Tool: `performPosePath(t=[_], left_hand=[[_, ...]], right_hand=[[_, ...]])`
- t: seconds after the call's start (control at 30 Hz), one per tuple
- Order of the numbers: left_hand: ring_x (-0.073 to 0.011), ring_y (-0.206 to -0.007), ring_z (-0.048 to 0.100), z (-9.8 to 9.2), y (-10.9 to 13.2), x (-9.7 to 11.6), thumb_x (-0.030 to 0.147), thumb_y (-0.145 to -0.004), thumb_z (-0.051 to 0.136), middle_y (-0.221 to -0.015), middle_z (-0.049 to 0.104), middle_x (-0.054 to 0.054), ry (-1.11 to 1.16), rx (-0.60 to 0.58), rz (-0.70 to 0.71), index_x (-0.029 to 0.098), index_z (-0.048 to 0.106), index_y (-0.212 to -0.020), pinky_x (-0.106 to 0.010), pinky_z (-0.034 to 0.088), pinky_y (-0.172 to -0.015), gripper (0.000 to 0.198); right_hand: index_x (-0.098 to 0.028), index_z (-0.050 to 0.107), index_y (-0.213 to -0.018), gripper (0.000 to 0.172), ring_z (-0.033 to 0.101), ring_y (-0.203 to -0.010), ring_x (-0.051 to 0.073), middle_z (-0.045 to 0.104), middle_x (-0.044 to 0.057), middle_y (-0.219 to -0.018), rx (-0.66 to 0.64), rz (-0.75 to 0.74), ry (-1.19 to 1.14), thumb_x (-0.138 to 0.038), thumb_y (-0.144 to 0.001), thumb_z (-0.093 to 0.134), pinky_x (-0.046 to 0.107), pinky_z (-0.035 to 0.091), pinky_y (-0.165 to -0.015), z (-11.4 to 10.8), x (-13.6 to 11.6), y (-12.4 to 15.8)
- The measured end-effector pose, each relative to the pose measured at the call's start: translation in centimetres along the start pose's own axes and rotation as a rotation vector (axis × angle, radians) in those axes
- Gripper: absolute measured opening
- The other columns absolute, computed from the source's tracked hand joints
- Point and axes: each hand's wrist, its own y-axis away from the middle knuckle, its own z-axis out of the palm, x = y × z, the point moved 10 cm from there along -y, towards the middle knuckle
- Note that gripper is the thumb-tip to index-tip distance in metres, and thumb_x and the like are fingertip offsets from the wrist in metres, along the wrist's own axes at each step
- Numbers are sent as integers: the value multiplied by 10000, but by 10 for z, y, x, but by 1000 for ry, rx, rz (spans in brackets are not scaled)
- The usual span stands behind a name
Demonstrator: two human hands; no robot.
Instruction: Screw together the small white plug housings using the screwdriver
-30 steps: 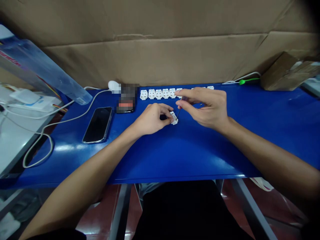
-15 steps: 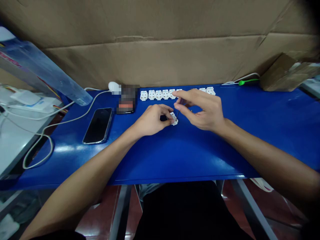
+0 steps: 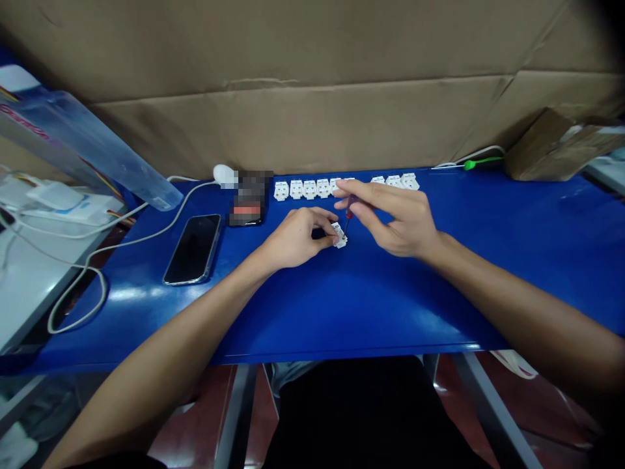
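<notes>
Between the two sets of fingertips, near the middle of the glossy blue worktop [image 3: 371,293], lay a small white plastic terminal block [image 3: 340,235]. The left hand [image 3: 295,238] gripped it from its left side, with the thumb and curled fingers [image 3: 323,215] pinching the block and pressing it down onto the worktop. The right hand [image 3: 400,221] reached in from the opposite side. Its thumb and first two fingers [image 3: 364,192] were pressed together around a slim red-handled screwdriver [image 3: 347,218], and its remaining fingers were loosely spread behind.

The screwdriver's long axis ran steeply down and a little leftward from the right fingertips. Its tip met the top of the block, so the block sat just below the right fingers and touched the left ones. Both hands were equally close to it. Whether the tip was seated in a screw head was too small to tell.

Just beyond the fingers, a row of matching white blocks [image 3: 309,189] lined the foot of a brown cardboard wall [image 3: 312,117]. Well to the left of the left hand lay a black smartphone [image 3: 192,249], face up, with a white cable [image 3: 122,221] looping past it. Far to the right of the right hand were a green-handled tool [image 3: 481,161] and a brown cardboard box [image 3: 551,146].
</notes>
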Motion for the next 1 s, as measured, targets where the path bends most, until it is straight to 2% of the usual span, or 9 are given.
performPosePath(t=[0.07,0.23,0.37,0.47,0.6,0.7,0.8,0.9,1.0], left_hand=[[-325,-1272,795,0,0,-1,286,-988,816,-1377,831,-127,7,-3,6,220,913,-960,-515,634,-1158,121],[-330,-1242,807,0,-1,1,290,-988,817,-1355,836,-127,9,-15,21,216,910,-956,-528,635,-1151,123],[-316,-1180,825,-1,0,3,284,-991,802,-1226,868,-112,23,-10,28,213,894,-934,-521,637,-1139,129],[-312,-1166,827,-1,0,2,290,-994,795,-1198,870,-109,26,-19,23,215,891,-932,-515,642,-1130,136],[-325,-1186,823,-1,1,3,309,-996,805,-1178,876,-105,1,-19,4,223,900,-953,-530,634,-1146,135],[-324,-1182,825,-1,1,4,301,-998,799,-1211,876,-101,-1,-14,0,227,904,-956,-535,634,-1145,135],[-328,-1221,814,-1,1,2,300,-992,805,-1288,862,-108,9,-13,-5,226,907,-961,-527,639,-1142,130],[-337,-1300,787,-1,0,-1,305,-994,808,-1338,849,-117,9,-19,-2,225,910,-966,-518,631,-1164,132],[-336,-1321,780,0,0,-1,301,-1001,801,-1323,852,-119,13,-33,4,225,912,-980,-527,617,-1192,136]], right_hand=[[-317,781,-1520,441,903,-1087,201,909,8,-1275,-15,64,-20,-188,-1115,661,368,741,-1028,1,3,0],[-293,897,-1289,274,906,-871,195,929,-4,-1125,110,156,-43,-248,-1025,839,331,766,-836,-8,8,-1],[-303,832,-1435,375,906,-1024,197,919,2,-1221,35,10,-42,-208,-1083,742,353,755,-962,-1,-4,-2],[-274,745,-1566,461,879,-1212,213,881,34,-1371,-77,13,-47,-177,-1130,634,384,712,-1119,9,-3,1],[-290,808,-1473,382,910,-1039,199,910,10,-1258,-23,127,-74,-231,-1103,730,338,746,-975,4,8,2],[-328,835,-1412,350,898,-917,181,919,-18,-1186,63,78,-41,-262,-1071,795,328,748,-885,-3,6,1],[-325,802,-1464,371,893,-1029,198,911,5,-1231,20,-4,-7,-258,-1106,726,365,740,-977,2,1,0],[-282,746,-1547,430,870,-1210,218,877,45,-1368,-78,15,-25,-217,-1145,608,403,702,-1123,10,2,0],[-271,768,-1512,400,886,-1124,205,898,31,-1273,-84,74,-40,-233,-1145,611,381,717,-1074,10,5,0]])
